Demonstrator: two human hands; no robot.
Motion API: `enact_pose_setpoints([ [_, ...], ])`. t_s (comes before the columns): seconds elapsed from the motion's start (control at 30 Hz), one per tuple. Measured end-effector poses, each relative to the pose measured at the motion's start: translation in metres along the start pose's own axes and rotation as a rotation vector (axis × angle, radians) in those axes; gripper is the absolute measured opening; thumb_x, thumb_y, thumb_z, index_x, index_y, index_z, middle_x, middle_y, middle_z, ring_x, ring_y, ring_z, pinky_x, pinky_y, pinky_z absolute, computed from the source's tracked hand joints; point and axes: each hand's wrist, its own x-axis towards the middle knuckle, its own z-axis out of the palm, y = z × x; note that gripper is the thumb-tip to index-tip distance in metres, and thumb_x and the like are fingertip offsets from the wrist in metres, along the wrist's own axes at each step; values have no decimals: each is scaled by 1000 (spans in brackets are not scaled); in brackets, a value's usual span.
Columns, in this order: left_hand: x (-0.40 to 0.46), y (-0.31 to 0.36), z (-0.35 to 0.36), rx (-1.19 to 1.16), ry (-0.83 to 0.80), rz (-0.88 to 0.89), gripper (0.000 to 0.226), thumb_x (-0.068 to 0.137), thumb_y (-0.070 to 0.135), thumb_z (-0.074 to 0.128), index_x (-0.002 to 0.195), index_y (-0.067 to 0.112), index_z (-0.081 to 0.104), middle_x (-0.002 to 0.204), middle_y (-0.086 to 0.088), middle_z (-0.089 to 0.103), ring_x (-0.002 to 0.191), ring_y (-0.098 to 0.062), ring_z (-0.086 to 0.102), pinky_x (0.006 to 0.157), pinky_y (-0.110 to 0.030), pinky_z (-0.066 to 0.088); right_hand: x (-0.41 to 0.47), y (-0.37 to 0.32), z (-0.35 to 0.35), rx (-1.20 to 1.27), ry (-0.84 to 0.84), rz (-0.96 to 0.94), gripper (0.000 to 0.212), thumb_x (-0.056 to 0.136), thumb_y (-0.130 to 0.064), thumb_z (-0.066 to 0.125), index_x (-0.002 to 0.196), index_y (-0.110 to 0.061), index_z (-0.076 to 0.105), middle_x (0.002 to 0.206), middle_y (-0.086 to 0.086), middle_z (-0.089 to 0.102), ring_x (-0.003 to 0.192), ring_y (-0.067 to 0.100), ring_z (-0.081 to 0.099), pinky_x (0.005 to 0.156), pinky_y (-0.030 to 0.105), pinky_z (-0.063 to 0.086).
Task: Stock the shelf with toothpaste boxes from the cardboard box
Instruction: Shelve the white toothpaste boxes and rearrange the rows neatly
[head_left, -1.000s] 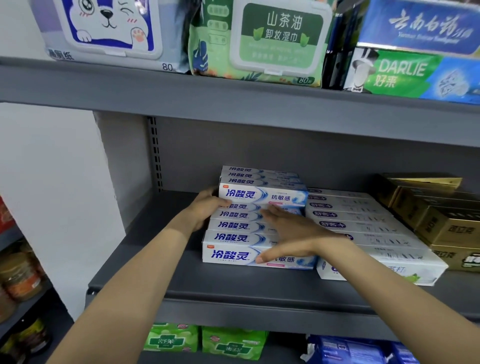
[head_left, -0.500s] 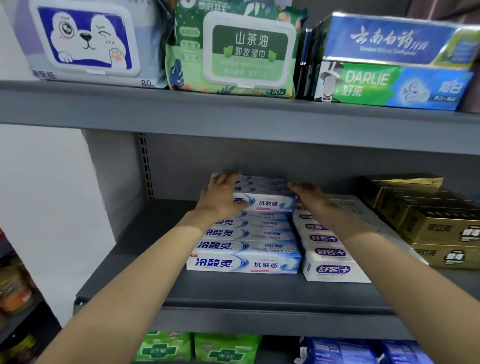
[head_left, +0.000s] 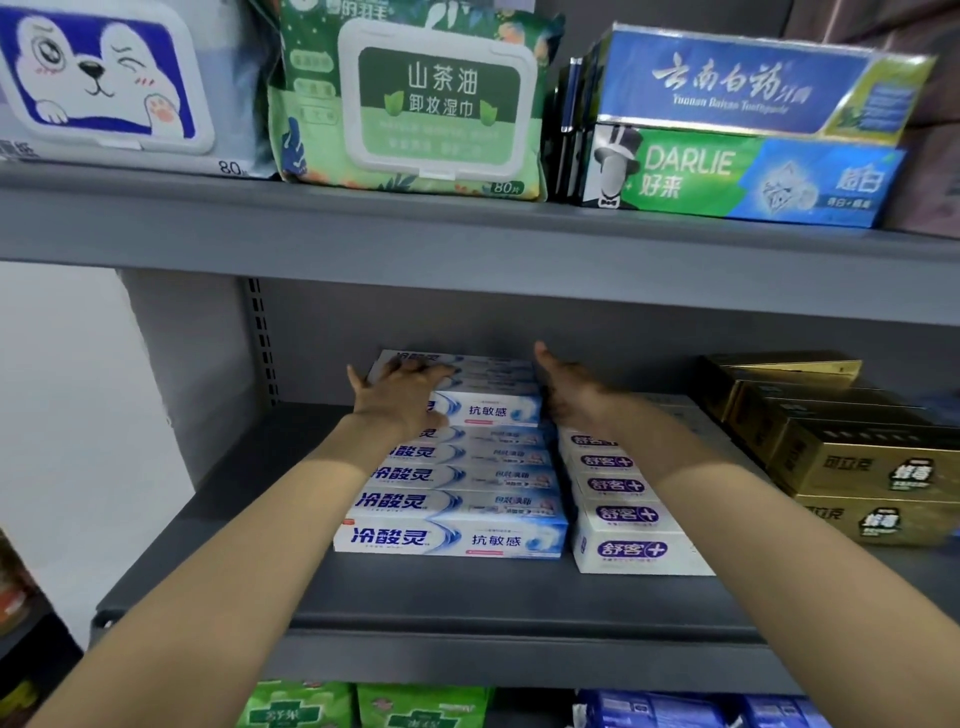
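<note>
White-and-blue toothpaste boxes (head_left: 452, 540) lie in a row running from front to back on the grey middle shelf (head_left: 467, 597). A second layer of the same boxes (head_left: 488, 410) sits on top of the row at the back. My left hand (head_left: 400, 400) rests on the left end of that upper layer, fingers spread over the top boxes. Against the layer's right end is my right hand (head_left: 571, 389), fingers straight and thumb up. The cardboard box is out of view.
White boxes with purple logos (head_left: 628, 551) lie directly right of the row, and gold boxes (head_left: 862, 467) are stacked further right. The shelf above holds wipe packs (head_left: 431, 104) and large toothpaste boxes (head_left: 743, 176). Green packs (head_left: 363, 712) show on the shelf below.
My right hand left the front box and went to the right end of the rear upper layer. My left hand slid up onto that layer's top.
</note>
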Motion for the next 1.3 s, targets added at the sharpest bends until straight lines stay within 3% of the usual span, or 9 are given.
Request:
enact_pose_setpoints([
  [0.2,-1,-2,-2,-6,6,-12,70,88,44,59,146,44,18,157,6,17,146,-25,9,110,-67,2,-2,8,13,-257,-11,-16,78,90,-69,16,138,-14,46,145,8,42,132,27,42,110,34,30],
  [0.37,-2,-4,-12,43,-8,-58,73,87,40,63,147,38,21,156,2,24,144,-27,18,112,-65,3,59,40,13,-157,-92,-81,137,28,-104,20,129,-19,56,138,7,53,125,26,50,111,43,33],
  [0.43,-3,-5,-16,57,-42,-79,75,87,39,62,148,37,18,156,1,23,144,-27,19,112,-65,4,49,31,14,-72,-110,-67,134,33,-103,24,131,-17,54,138,9,53,124,27,51,110,43,35],
  [0.6,-3,-15,-13,-125,-16,-150,84,75,62,64,145,43,22,156,-2,20,143,-30,16,113,-60,13,17,-4,-6,4,56,39,87,88,-72,20,145,-7,32,146,20,39,129,34,44,108,41,36],
  [0.73,-2,-25,-8,-651,351,-489,82,76,63,63,139,17,38,141,-17,41,130,-37,39,105,-46,35,24,8,-9,95,18,142,95,86,-74,23,144,1,29,145,24,38,131,35,42,108,39,34],
  [0.87,5,-33,-2,-1168,244,-679,75,80,49,67,131,-1,48,127,-14,57,115,-31,54,96,-34,41,27,10,0,228,-26,127,84,91,-66,25,143,0,30,144,20,42,131,31,43,107,36,34],
  [1.03,4,-35,1,-1259,190,-672,48,76,35,76,103,-2,61,91,-13,67,81,-26,63,80,-33,51,41,12,10,319,-20,83,71,94,-60,26,134,-4,44,132,21,54,120,32,54,107,39,39],
  [1.2,12,-29,0,-1193,110,-634,54,68,36,82,101,-2,62,97,-16,69,89,-32,67,88,-43,54,53,13,19,389,6,62,64,90,-65,32,107,-9,57,98,18,69,86,28,67,95,41,49],
  [1.3,10,-28,-7,-1245,61,-610,33,75,27,78,89,4,59,80,-13,66,63,-24,66,59,-30,57,57,21,19,307,37,51,62,88,-68,34,108,-14,59,114,17,66,102,30,65,101,46,45],
])
